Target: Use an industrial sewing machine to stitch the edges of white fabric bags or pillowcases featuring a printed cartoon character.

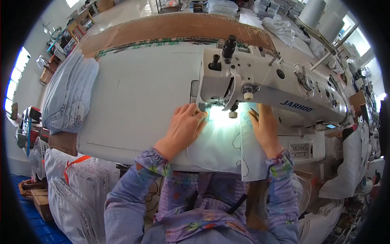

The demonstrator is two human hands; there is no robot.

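A white sewing machine [243, 73] stands on the table, its lamp shining brightly on the needle area. Pale printed fabric [215, 152] lies under the needle and hangs over the table's front edge. On the left side of the needle, my left hand [180, 128] has its fingers closed at the fabric's edge. My right hand [266, 130] is to the right of the lit spot, wrapped round dark thread snips [254, 113] whose pointed blades stick out over a folded strip of the fabric [252, 154]. Glare hides the needle and presser foot.
A stack of pale cut pieces [73, 91] rests at the table's left end. Below it hang bundled fabric pieces [77, 195] with an orange tie [73, 166]. Large thread cones [313, 14] stand at the back right. A brown board [174, 28] runs behind the white tabletop [134, 89].
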